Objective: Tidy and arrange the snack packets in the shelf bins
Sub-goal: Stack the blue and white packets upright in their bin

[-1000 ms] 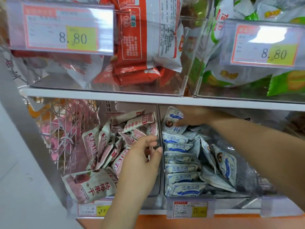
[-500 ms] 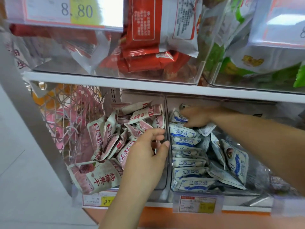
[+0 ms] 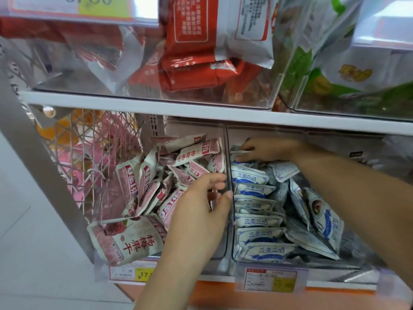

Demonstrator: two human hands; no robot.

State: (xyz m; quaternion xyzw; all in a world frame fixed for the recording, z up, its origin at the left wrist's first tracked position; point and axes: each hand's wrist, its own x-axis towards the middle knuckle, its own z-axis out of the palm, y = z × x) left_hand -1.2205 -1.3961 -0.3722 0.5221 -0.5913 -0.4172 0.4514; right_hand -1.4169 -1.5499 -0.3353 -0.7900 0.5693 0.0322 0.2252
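the white shelf board [image 3: 201, 113] is running across the middle of the view, with red and green bags sitting in clear bins above it at twelve and two o'clock. below it, two clear bins are sitting side by side. the left bin [image 3: 220, 262], at seven o'clock, is holding pink packets [image 3: 190, 153] in a loose heap, with one big pink packet [image 3: 129, 240] hanging over its front edge. the right bin [image 3: 348, 262], at five o'clock, is holding blue packets [image 3: 257, 222]: an overlapping row is lying along its left side and a few are leaning loosely at three o'clock of that row.

the right hand [image 3: 270, 149] is reaching to the twelve o'clock end of the row, fingers lying fairly straight on the rearmost packets. whether it is pinching one i cannot tell. the left hand [image 3: 201, 215] is pinching the clear wall [image 3: 228, 148] between the bins, thumb on the blue side, fingers on the pink side.

by my reading, the back of the blue row is being squared up while the bin is being steadied. the next move is probably calling for setting the loose blue packets into line, then sorting the pink heap.
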